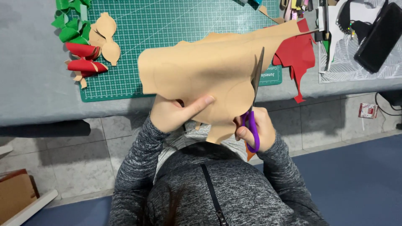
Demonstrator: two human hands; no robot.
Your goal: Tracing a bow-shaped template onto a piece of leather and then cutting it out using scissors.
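1. Head view shows my left hand (173, 113) holding a tan sheet (209, 67) up over the table edge, thumb pressed flat on its front and the other fingers hidden behind it.
2. My right hand (257, 129) has its fingers through the purple loops of the scissors (253, 100). The blades stand slightly apart, reaching up into the sheet from its lower edge.
3. I judge the cutting partly done: the sheet's outline is already ragged, faint curved outlines show on it, and most of it is uncut.
4. Finished tan cut-outs (104, 35) lie on the green cutting mat (167, 25), beside red rolled pieces (83, 58) and green scraps (69, 23).
5. A red offcut (298, 54) hangs at the mat's right corner.
6. A small red and white packet (367, 110) lies on the floor tiles at right; its print is too small to tell.
7. A brown cardboard box (14, 192) sits at the lower left.
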